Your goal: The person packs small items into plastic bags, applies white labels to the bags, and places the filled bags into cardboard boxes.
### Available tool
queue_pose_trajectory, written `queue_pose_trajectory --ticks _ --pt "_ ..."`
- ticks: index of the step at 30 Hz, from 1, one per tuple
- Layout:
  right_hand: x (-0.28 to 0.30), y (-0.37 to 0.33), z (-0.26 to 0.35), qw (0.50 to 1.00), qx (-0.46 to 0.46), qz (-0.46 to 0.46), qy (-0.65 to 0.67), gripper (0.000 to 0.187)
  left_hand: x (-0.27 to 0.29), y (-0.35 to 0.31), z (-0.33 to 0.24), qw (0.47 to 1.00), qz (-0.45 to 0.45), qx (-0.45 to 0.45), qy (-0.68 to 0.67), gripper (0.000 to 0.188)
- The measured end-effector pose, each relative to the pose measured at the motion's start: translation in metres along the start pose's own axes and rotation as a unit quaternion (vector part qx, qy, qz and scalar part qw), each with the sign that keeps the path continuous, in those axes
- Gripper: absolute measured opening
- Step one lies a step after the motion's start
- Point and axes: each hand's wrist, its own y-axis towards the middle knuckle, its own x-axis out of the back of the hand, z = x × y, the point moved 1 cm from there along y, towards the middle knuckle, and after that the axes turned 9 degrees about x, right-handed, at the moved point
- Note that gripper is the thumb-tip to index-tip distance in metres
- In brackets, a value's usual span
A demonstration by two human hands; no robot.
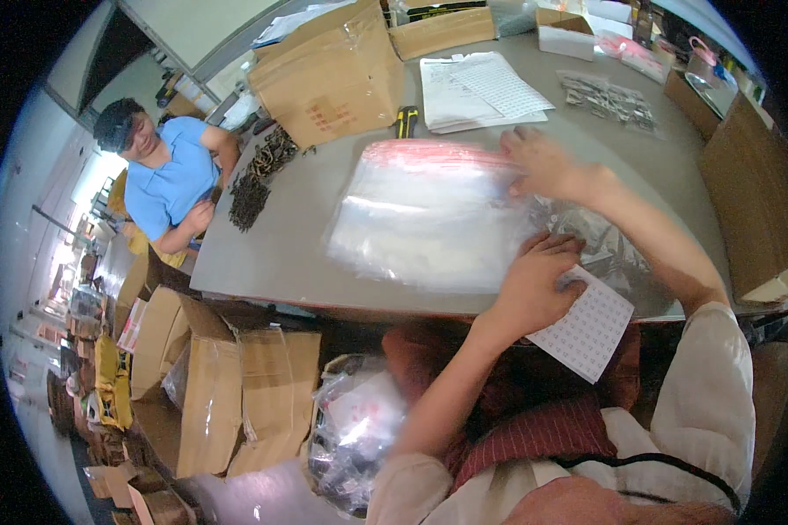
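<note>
My left hand (538, 284) is at the table's front edge, its thumb and fingers closed on a white sticker sheet (585, 325) printed in small rows, which hangs over the edge. Farther off, my right hand (547, 164), slightly blurred, reaches the right end of a stack of clear zip bags (429, 219) with pinkish-red tops. Its thumb and fingers are apart at the bags' corner. Beneath my right forearm lie clear packets (591, 232) with small parts inside, partly hidden by my hands.
Behind the bags are a yellow-black box cutter (406, 122), printed sheets (486, 87) and a large cardboard box (333, 83). Filled packets (608, 101) lie back right. Dark small parts (258, 179) are heaped left, near a seated person in blue (171, 171). Open cartons (236, 394) stand below.
</note>
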Motion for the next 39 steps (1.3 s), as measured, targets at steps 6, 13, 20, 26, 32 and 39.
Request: queue_pose_trajectory --ticks 6,13,20,26,32,39 --pt "0.031 -0.092 -0.062 0.979 -0.035 -0.08 0.187 0.069 -0.002 0.0 -0.001 1.0 -0.002 -0.003 0.011 0.022" --pt "0.05 -0.176 -0.03 0.967 -0.203 0.064 0.138 0.043 0.002 0.0 -0.005 0.999 -0.041 -0.021 0.02 0.019" --pt "0.015 -0.151 -0.04 0.958 -0.121 -0.146 0.215 0.031 0.002 -0.003 -0.011 0.998 -0.05 -0.022 0.0 0.016" --pt "-0.003 -0.124 -0.048 0.977 -0.107 -0.071 0.171 0.027 0.022 -0.013 -0.015 0.99 -0.115 -0.085 0.017 0.017" --pt "0.011 -0.118 -0.045 0.927 0.006 -0.17 0.335 0.038 0.045 -0.026 0.013 0.979 -0.114 0.043 0.161 0.022" --pt "0.025 -0.092 -0.042 0.945 -0.107 -0.021 0.307 0.05 0.031 -0.023 -0.002 0.994 -0.01 0.041 0.101 0.023"
